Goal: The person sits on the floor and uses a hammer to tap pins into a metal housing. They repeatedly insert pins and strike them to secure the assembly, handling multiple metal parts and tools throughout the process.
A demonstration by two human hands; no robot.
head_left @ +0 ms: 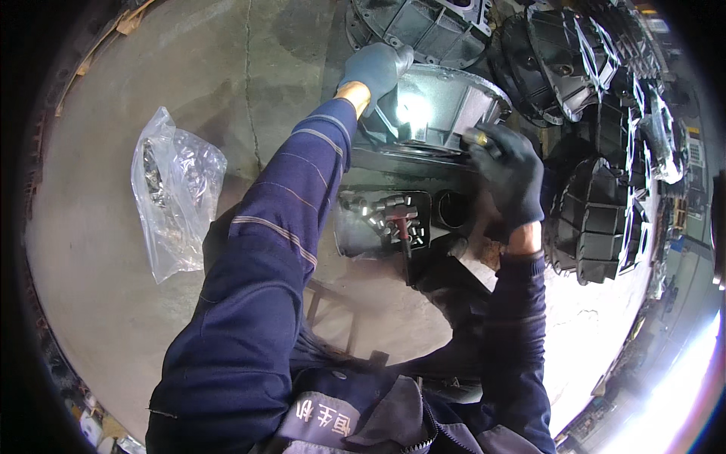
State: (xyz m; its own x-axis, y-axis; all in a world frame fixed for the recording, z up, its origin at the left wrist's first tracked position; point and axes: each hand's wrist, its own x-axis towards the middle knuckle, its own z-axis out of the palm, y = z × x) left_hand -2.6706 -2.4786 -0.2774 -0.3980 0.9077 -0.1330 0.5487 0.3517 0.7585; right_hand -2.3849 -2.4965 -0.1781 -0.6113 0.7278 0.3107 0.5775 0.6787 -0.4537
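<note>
Your left hand [376, 66], in a grey glove, is at the far rim of the front metal housing [463, 100], with a second housing [420, 32] just beyond it; you cannot tell from here whether that grip is closed on the rim or only resting against it. Your right hand [513, 168], in a darker glove, has its grip closed on a small cylindrical piece [482, 137], brass-coloured in part, between the fingertips, near the right side of that front housing. A bright patch of light falls on the housing's ribbed wall. On your side of it, a shallow tray [351, 243] sits low down, holding loose metal cylinders [376, 221]; a hammer-like tool [401, 218] lies with its red head over them and its dark handle running out past the tray's near edge. Toward the left edge of the floor [94, 170], a clear plastic bag [178, 198] holds small metal parts. More ribbed housings [596, 219] stand toward the right edge of the floor, beyond your right hand.
</note>
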